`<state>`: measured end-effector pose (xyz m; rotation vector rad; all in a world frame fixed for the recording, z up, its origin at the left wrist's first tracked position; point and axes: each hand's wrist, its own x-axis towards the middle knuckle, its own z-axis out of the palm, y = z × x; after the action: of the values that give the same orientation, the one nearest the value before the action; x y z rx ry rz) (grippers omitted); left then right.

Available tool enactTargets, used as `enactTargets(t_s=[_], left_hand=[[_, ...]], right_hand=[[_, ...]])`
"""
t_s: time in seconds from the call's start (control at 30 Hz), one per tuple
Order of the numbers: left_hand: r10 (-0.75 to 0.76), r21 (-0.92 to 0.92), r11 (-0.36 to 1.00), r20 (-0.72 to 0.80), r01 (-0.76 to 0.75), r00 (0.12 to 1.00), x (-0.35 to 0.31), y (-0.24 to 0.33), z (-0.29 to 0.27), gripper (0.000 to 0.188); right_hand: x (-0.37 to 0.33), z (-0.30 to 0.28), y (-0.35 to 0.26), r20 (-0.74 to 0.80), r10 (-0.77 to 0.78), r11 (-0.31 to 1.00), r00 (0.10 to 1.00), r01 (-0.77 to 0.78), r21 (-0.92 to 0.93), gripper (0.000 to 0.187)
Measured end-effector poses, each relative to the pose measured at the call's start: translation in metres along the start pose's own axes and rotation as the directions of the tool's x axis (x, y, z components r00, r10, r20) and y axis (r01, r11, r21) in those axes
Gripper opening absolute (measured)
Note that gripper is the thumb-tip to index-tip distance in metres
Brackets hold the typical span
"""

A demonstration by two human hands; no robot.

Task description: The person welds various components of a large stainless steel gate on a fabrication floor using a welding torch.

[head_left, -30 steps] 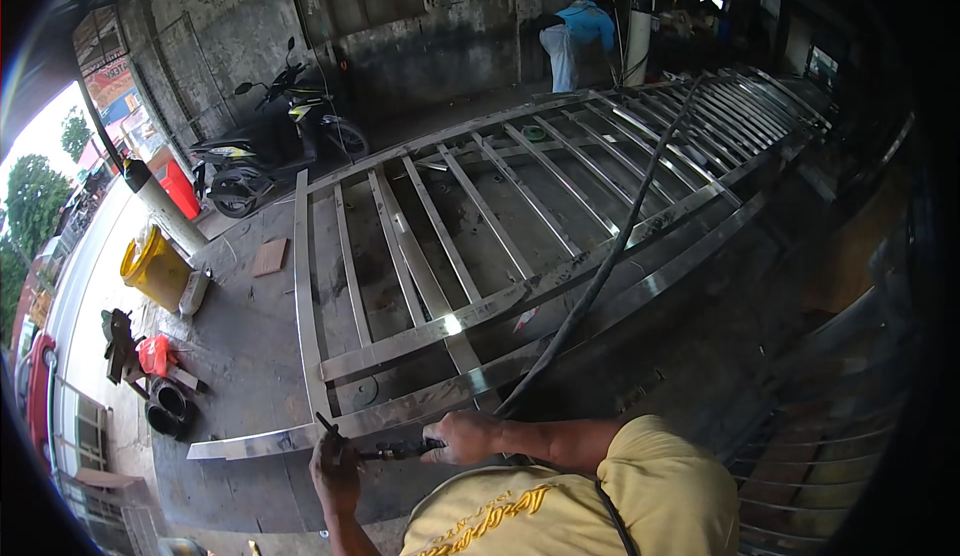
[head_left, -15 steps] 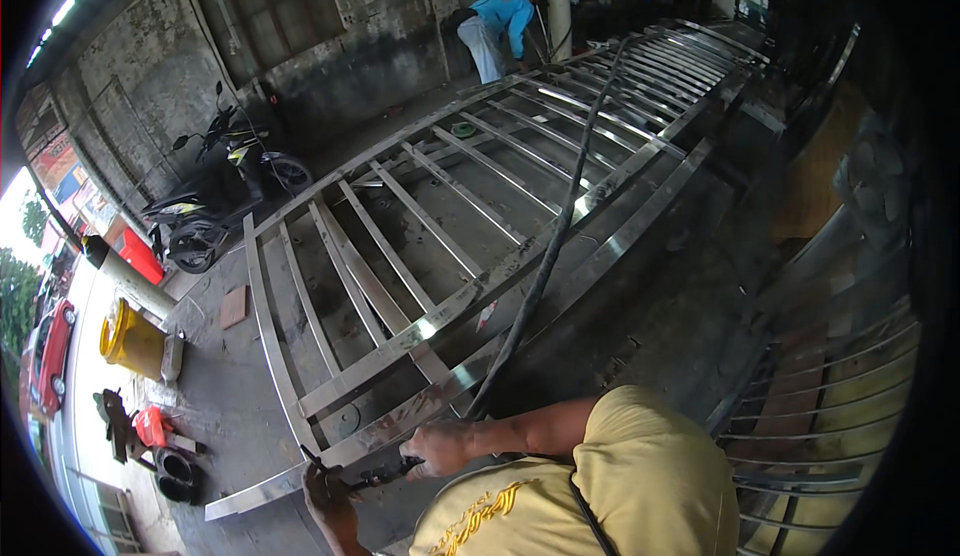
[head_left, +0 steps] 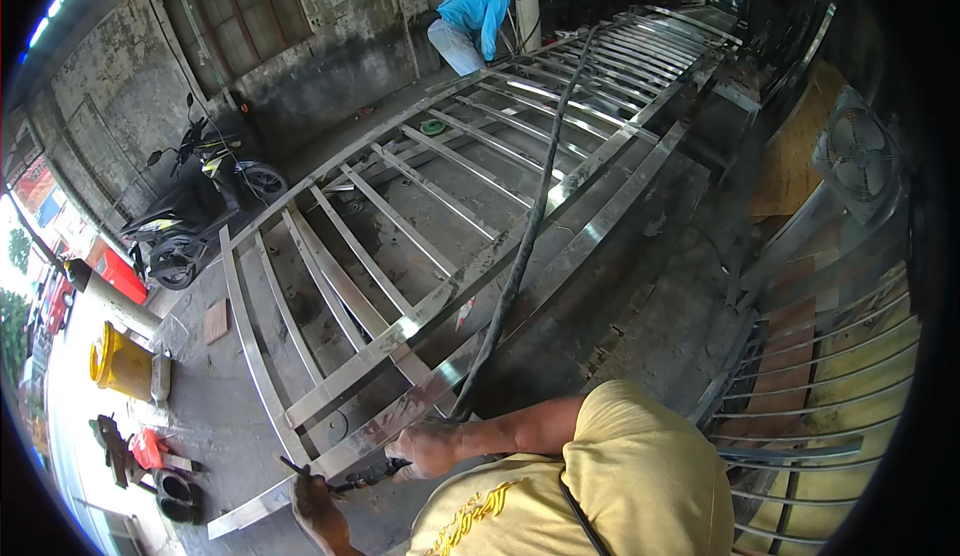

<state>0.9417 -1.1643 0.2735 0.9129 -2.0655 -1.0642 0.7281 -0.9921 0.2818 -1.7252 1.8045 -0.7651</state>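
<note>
My right hand [head_left: 428, 447] is closed around the rear of a slim dark tool [head_left: 366, 477] that looks like a welding torch. At its other end, my left hand [head_left: 318, 509] has its fingers closed on the tip, and a short dark end sticks out above them. Both hands are just on the near side of a long flat metal bar [head_left: 252, 513]. A thick dark cable [head_left: 527, 241] runs down across a large barred metal frame [head_left: 408, 328] to behind my right wrist. Whether it joins the tool is hidden.
A person in a blue top [head_left: 476, 14] bends over the frame's far side. To the left are a motorcycle [head_left: 205, 196], a yellow bucket [head_left: 125, 361] and a vise-like dark metal piece [head_left: 118, 451]. A fan [head_left: 860, 156] and curved metal bars [head_left: 820, 411] lie to the right.
The view has shifted, so the frame and surroundings sit slightly lower left. Both hands keep their hold on the tool. The person in blue has raised their head a little.
</note>
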Motion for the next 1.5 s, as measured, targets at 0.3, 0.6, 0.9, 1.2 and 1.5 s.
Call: enactTargets(t_s=[0.3,0.6,0.9,1.2,1.5], left_hand=[[-0.004,0.012,1.000,-0.219,0.007,0.976,-0.005,-0.020,0.007,0.025],[0.299,0.295,0.910,0.025,-0.293,0.954,0.010,0.012,-0.014,0.025],[-0.073,-0.129,0.987,0.162,0.095,0.984,0.001,0.026,-0.041,0.026],[0.124,0.208,0.970,0.036,-0.129,0.992,0.008,0.045,-0.021,0.020],[0.127,0.140,0.982,0.004,-0.127,0.992,-0.006,0.012,-0.011,0.049]], right_hand=[[0.002,0.001,-0.010,0.047,0.031,0.999,0.998,-0.031,0.015,0.044],[-0.002,-0.001,0.001,-0.042,-0.018,0.994,0.999,0.014,-0.107,0.038],[0.006,-0.003,-0.015,0.033,0.028,0.998,0.999,-0.030,0.054,0.033],[0.003,-0.006,-0.005,-0.062,-0.025,0.994,0.998,0.018,-0.108,0.033],[0.001,-0.013,-0.016,0.024,0.090,0.990,0.996,-0.087,-0.114,0.043]])
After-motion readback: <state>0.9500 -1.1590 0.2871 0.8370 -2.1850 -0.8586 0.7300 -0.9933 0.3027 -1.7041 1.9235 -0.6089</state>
